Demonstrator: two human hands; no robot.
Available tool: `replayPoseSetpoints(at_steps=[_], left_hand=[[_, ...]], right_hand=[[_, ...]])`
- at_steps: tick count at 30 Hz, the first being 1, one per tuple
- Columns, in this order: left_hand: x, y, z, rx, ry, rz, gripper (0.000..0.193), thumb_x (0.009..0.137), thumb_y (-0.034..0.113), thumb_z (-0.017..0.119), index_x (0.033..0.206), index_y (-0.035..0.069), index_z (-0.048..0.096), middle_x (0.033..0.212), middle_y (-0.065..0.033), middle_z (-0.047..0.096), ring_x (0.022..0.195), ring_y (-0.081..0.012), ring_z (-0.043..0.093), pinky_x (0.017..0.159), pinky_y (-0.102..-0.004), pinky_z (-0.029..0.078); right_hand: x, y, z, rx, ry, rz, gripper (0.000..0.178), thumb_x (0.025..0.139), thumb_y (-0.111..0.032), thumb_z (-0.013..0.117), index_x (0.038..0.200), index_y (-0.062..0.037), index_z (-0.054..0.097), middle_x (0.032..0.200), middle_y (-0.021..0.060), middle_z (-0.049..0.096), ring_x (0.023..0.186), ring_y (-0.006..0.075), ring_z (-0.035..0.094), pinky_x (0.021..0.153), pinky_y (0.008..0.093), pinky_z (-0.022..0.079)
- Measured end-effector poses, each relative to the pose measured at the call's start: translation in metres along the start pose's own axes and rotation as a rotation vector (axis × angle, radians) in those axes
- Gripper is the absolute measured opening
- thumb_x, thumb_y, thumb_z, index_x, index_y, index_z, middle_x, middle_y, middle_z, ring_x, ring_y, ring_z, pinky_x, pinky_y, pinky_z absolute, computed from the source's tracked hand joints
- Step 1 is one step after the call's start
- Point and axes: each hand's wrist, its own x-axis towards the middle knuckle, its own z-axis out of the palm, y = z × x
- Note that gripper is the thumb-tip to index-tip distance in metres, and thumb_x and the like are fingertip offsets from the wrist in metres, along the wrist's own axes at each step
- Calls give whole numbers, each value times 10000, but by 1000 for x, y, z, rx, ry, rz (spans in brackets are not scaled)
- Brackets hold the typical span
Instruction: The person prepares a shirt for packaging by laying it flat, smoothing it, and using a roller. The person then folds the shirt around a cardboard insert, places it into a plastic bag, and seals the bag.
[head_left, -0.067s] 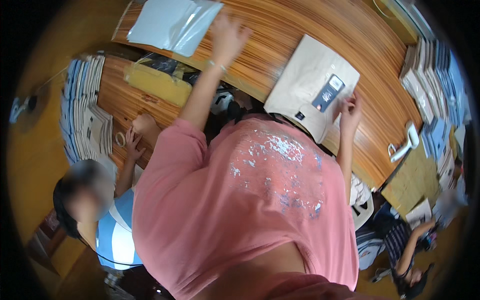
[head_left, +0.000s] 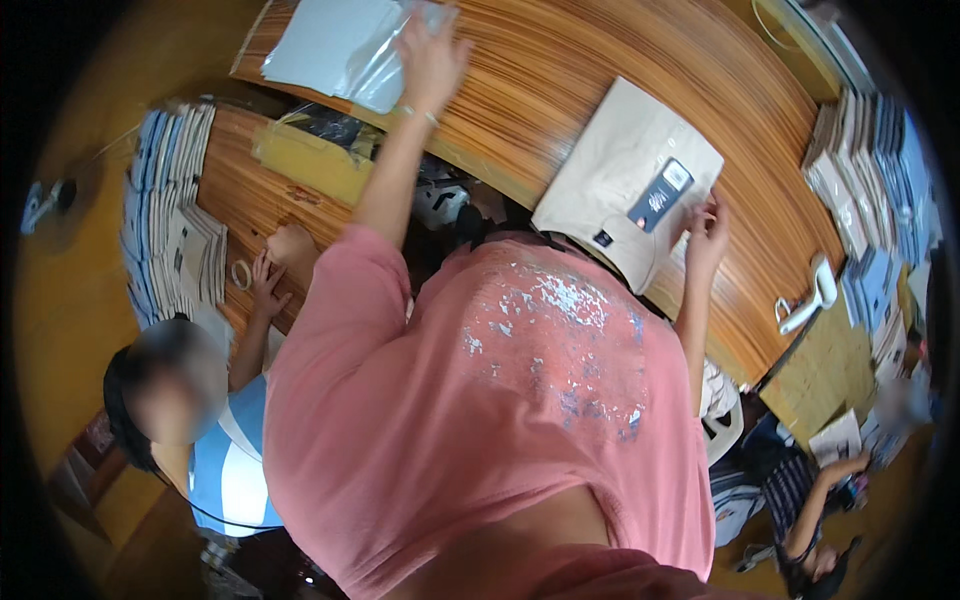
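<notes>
My left hand (head_left: pixel 432 65) is open, fingers spread, at the right edge of a stack of clear plastic bags (head_left: pixel 330 45) with pale blue-white sheets at the table's far left. Closer to me lies a folded cream garment (head_left: pixel 592 165), its near end hanging over the table's edge. A dark hang tag (head_left: pixel 658 197) rests flat on it, and a small dark label (head_left: pixel 603 239) shows near its collar end. My right hand (head_left: pixel 706 238) is at the garment's right edge, fingers loosely bent and apart; whether they touch the fabric is hard to see.
On the wooden table (head_left: pixel 560 60), a white handheld scanner (head_left: pixel 812 295) lies at the right. Bagged garments (head_left: pixel 850 170) are piled far right, folded garments (head_left: pixel 165 220) at the left. A co-worker's hands (head_left: pixel 280 265) rest by a tape roll (head_left: pixel 241 275). Another person is lower right.
My left hand has moved left, onto the edge of the plastic bags. My right hand stays beside the cream garment. The whole view has shifted slightly.
</notes>
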Motion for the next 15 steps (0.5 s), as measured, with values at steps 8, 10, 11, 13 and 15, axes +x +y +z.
replayPoseSetpoints(at_steps=[8, 10, 11, 13, 15], left_hand=[[-15, -136, 28, -112, -751, -389, 313, 780, 380, 635, 829, 72, 658, 739, -126, 648, 772, -269, 636, 738, -426, 461], [-27, -146, 47, -191, -737, -545, 350, 774, 413, 638, 784, 64, 660, 675, -123, 628, 687, -262, 622, 648, -375, 458], [-29, -151, 56, -231, -725, -618, 370, 771, 429, 639, 762, 60, 660, 643, -121, 618, 644, -258, 615, 603, -350, 456], [-32, -142, 60, -455, -588, -798, 357, 775, 404, 647, 746, 48, 650, 641, -117, 610, 629, -255, 595, 614, -344, 448], [-35, -142, 67, -639, -479, -913, 336, 793, 369, 641, 730, 39, 640, 648, -111, 609, 623, -252, 583, 627, -336, 444]], right_hand=[[69, -78, 93, 97, -309, -210, 209, 869, -34, 491, 1032, -75, 616, 942, 68, 627, 808, 171, 592, 684, 286, 476], [74, -100, 153, 100, -438, -309, 197, 842, -43, 521, 1013, -45, 620, 945, 126, 638, 877, 248, 607, 759, 308, 471], [80, -110, 184, 60, -538, -530, 213, 823, -66, 537, 1017, -37, 620, 972, 158, 617, 919, 310, 584, 804, 349, 458], [78, -144, 241, -136, -620, -711, 256, 805, -149, 568, 1031, -44, 623, 1048, 175, 566, 1004, 331, 536, 859, 370, 439], [71, -165, 306, -381, -612, -816, 502, 844, -329, 559, 1283, -110, 452, 1320, 146, 413, 1218, 319, 386, 986, 500, 315]])
